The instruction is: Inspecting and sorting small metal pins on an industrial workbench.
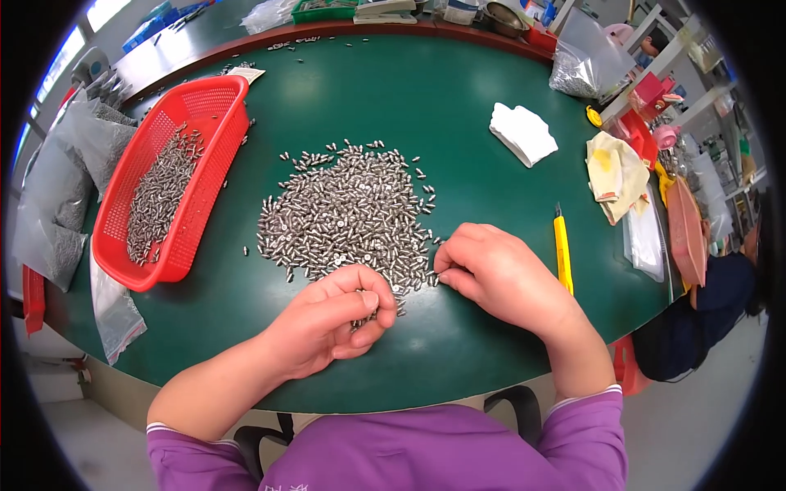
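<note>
A wide heap of small, shiny, pointed metal parts [348,209] lies on the green tabletop [458,106] in front of me. At its near edge my left hand [340,315] is curled, palm turned inward, and a few of the same parts show between the thumb and the bent fingers. My right hand [491,266] is at the heap's lower right edge, thumb and index finger pinched at a single metal part [433,279]. The other right fingers are folded, and their tips are partly hidden.
To the left stands a red perforated basket [184,221] holding more metal parts, beside filled clear bags [53,196]. On the right are a yellow cutter knife [563,254], a crumpled white paper [524,135], a stained cream glove [616,176] and a clear bag of parts [585,61].
</note>
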